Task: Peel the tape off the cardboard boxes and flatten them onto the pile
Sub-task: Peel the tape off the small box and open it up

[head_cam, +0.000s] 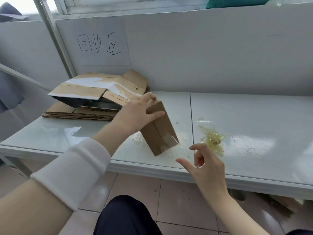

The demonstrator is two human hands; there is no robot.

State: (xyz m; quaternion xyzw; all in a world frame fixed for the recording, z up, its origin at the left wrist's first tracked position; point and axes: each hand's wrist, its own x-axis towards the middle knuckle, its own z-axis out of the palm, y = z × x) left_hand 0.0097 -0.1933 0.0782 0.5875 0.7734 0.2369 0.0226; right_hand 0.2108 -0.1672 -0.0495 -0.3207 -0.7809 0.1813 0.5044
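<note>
A small brown cardboard box (159, 131) stands tilted on the white table (254, 116), its lower end near the front edge. My left hand (140, 111) grips its upper end, thumb across the front face. A strip of clear tape (182, 148) stretches from the box's lower right corner to my right hand (203, 163), which pinches the tape's free end just in front of the table edge. The pile of flattened cardboard (94, 100) lies at the back left of the table against the wall.
A crumpled wad of peeled clear tape (212, 139) lies on the table right of the box. A paper sign with handwritten characters (101, 46) hangs on the wall behind. Tiled floor (177, 200) and more cardboard (279, 202) show under the table.
</note>
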